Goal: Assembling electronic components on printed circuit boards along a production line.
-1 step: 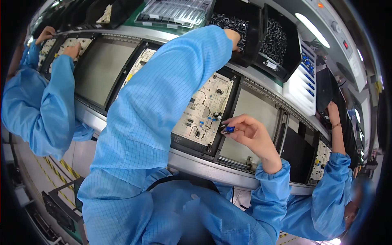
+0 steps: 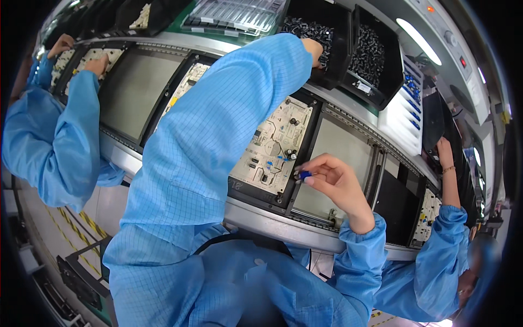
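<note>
My left arm stretches across a circuit board to a black bin (image 2: 340, 46) of small dark cylindrical components (image 2: 311, 34). My left hand (image 2: 312, 51) is at the bin's near side, its fingers mostly hidden by the sleeve and the hand itself. Beside the board's right edge, my right hand (image 2: 340, 182) pinches a small blue electronic component (image 2: 304, 175) between thumb and fingers; something small and dark shows at the fingertips too. The cream circuit board (image 2: 272, 147) lies in a black frame, with black and blue parts mounted on it. My left sleeve covers its left part.
A second black bin (image 2: 368, 60) holds similar components. Right of it, a white tray (image 2: 400, 122) carries blue parts. Framed boards sit along the metal conveyor rail (image 2: 261, 220). Co-workers' hands are at the left (image 2: 97, 65) and right (image 2: 445, 152). Clear plastic trays (image 2: 234, 16) lie behind.
My right fingers have shifted slightly around the blue component, which has turned and moved a little left and down. My left hand stays at the bin.
</note>
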The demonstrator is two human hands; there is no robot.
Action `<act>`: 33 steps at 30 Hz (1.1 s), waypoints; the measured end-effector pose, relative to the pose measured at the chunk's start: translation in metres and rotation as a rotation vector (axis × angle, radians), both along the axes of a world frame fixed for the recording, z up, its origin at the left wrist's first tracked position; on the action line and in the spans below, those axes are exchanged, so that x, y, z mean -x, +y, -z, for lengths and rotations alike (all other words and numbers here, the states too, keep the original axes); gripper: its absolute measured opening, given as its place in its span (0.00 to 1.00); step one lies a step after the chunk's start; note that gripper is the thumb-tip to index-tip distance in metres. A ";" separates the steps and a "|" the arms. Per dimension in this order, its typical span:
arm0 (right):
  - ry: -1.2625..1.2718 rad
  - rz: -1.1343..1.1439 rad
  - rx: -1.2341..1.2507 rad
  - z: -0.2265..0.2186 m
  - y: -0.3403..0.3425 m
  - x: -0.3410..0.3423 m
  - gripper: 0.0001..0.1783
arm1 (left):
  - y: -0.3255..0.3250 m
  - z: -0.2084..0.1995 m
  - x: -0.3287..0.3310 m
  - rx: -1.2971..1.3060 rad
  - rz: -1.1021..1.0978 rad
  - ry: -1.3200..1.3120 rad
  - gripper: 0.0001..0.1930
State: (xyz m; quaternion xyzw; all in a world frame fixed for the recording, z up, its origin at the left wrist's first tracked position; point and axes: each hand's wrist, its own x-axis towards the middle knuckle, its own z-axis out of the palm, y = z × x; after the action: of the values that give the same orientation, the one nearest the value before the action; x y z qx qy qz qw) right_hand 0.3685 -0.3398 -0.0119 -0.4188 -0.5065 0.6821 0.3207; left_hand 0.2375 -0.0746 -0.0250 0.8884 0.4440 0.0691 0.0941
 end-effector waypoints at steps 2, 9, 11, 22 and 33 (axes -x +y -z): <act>-0.063 -0.008 -0.045 -0.001 -0.004 0.010 0.15 | 0.003 0.000 0.001 0.015 0.016 0.007 0.15; -0.571 -0.007 -0.580 -0.015 -0.013 0.053 0.18 | 0.026 0.016 0.008 0.100 -0.054 -0.046 0.04; -0.665 -0.031 -0.645 -0.016 -0.013 0.058 0.19 | 0.013 0.003 0.008 0.092 -0.063 -0.085 0.04; -0.573 0.049 -0.535 0.006 -0.012 0.046 0.19 | 0.012 0.009 -0.029 -0.154 -0.016 -0.450 0.08; -0.833 0.091 -0.685 0.008 -0.019 0.088 0.18 | -0.025 -0.017 0.000 -0.032 -0.081 -0.681 0.14</act>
State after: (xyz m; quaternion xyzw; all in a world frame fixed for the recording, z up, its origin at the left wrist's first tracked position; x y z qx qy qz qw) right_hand 0.2809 -0.3588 -0.0196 -0.5469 -0.7654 0.2396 0.2400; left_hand 0.2374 -0.0999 -0.0080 0.7973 0.4209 0.3723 0.2205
